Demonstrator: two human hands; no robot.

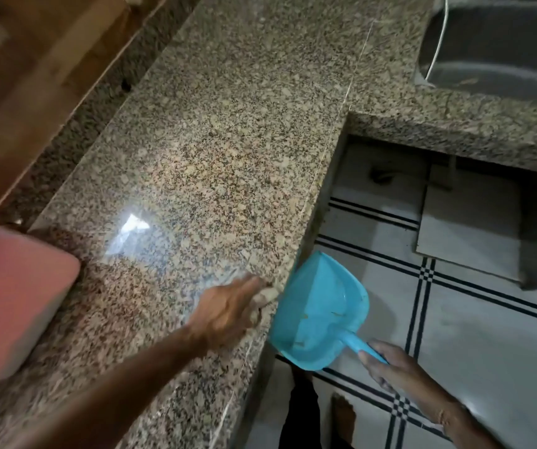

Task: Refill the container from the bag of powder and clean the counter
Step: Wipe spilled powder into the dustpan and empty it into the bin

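A speckled granite counter (215, 150) runs across the view. My left hand (228, 309) lies flat on it at the front edge, fingers dusted with pale powder, pressed against a small heap of powder (268, 294) at the rim. My right hand (390, 367) grips the handle of a blue dustpan (319, 315), held just below and against the counter edge beside the left hand. The pan has a few crumbs inside. No bag of powder is in view.
A pink and white container (11, 306) stands on the counter at the left. A steel sink (500, 43) is set into the counter at the top right. White floor tiles with black lines (455, 319) lie below, and my foot (343, 416) shows there.
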